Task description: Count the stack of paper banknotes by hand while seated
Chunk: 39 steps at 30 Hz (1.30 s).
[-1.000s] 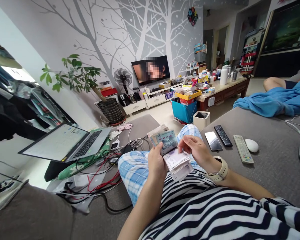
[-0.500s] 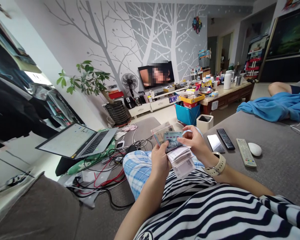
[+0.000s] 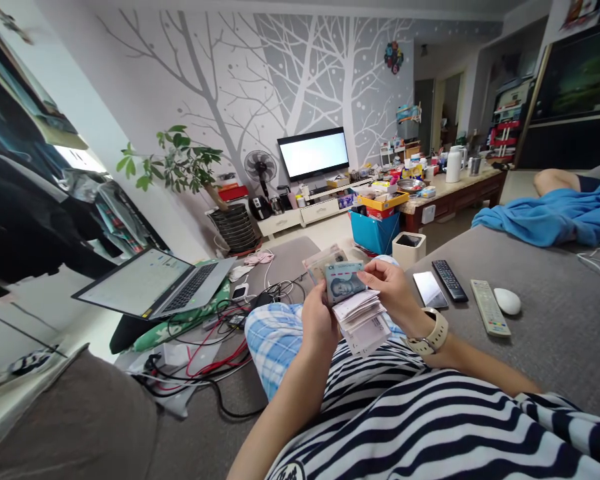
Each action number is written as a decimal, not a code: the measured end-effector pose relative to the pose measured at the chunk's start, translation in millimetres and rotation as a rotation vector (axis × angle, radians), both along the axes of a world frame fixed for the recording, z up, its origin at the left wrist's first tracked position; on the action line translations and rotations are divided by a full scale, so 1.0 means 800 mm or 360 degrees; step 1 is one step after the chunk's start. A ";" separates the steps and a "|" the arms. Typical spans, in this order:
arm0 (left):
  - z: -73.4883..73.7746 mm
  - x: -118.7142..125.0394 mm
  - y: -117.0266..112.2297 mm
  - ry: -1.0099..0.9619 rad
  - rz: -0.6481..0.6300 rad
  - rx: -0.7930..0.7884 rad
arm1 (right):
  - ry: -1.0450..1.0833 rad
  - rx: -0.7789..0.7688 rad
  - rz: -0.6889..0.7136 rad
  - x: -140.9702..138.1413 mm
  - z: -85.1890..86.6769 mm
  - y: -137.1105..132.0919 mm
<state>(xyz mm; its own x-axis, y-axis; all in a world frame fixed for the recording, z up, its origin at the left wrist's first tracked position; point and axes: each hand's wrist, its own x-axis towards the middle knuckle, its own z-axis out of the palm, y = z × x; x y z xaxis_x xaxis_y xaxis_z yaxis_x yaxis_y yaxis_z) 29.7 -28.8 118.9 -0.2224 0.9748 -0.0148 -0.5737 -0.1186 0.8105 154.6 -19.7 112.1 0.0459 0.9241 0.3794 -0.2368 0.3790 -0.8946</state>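
Note:
Over my lap, my left hand (image 3: 320,312) is closed around a wad of banknotes (image 3: 316,261), its thumb pressed on the front. A bluish-green banknote (image 3: 344,285) with a printed portrait lies foremost. My right hand (image 3: 387,287) pinches that note's right edge between thumb and fingers; a watch (image 3: 430,333) with a pale strap is on this wrist. Below the note, a folded bundle of whitish paper slips or notes (image 3: 363,320) hangs down from between my hands. How my left fingers grip behind the wad is hidden.
On the sofa at right lie a phone (image 3: 431,290), a black remote (image 3: 449,280), a grey remote (image 3: 490,308) and a white mouse (image 3: 507,301). At left are an opened laptop (image 3: 160,283) and tangled cables (image 3: 230,360). Another person's leg (image 3: 557,181) shows beside a blue cloth (image 3: 545,213).
My right thumb and fingers have closed onto the bluish-green note's right edge, and more of its portrait shows. The television screen went from a picture to nearly white.

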 end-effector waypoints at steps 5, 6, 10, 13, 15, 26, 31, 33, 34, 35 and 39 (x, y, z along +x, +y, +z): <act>-0.003 -0.004 0.001 -0.0032 -0.0082 0.0034 | -0.0032 0.0024 0.0044 -0.001 -0.008 0.002; -0.004 -0.005 0.001 -0.0013 -0.0087 0.0050 | -0.0025 0.0024 0.0058 -0.001 -0.009 0.002; -0.011 -0.008 0.004 0.0059 -0.0140 0.0085 | -0.0010 0.0031 0.0069 -0.002 -0.008 0.001; -0.016 -0.008 0.007 0.0099 -0.0119 0.0064 | -0.0004 0.0030 0.0072 -0.002 -0.008 0.000; -0.019 -0.008 0.007 0.0128 -0.0100 0.0039 | 0.0004 0.0027 0.0087 -0.002 -0.009 0.001; -0.039 -0.009 0.012 -0.0033 -0.0089 -0.0083 | 0.0053 0.0032 0.0184 0.003 -0.026 0.009; -0.043 -0.007 0.012 0.0002 -0.0070 -0.0063 | 0.0097 -0.0034 0.0097 0.005 -0.031 0.015; -0.043 -0.006 0.011 0.0013 -0.0049 -0.0042 | 0.0135 -0.0089 0.0101 0.004 -0.033 0.018; -0.043 -0.006 0.010 0.0009 -0.0060 -0.0036 | 0.0148 -0.0111 0.0108 0.004 -0.035 0.019; -0.043 -0.006 0.010 -0.0001 -0.0083 -0.0037 | 0.0156 -0.0127 0.0117 0.003 -0.036 0.020; -0.048 -0.005 0.011 -0.0011 -0.0165 -0.0091 | 0.0134 -0.0154 0.0147 0.002 -0.044 0.026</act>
<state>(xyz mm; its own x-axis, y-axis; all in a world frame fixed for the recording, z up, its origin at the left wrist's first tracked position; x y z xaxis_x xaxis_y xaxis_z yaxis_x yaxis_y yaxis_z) 25.6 -19.8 80.3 -0.1204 0.9901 -0.0719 -0.5858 -0.0124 0.8104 156.0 0.8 76.6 -0.0130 0.9579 0.2868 -0.3427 0.2651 -0.9013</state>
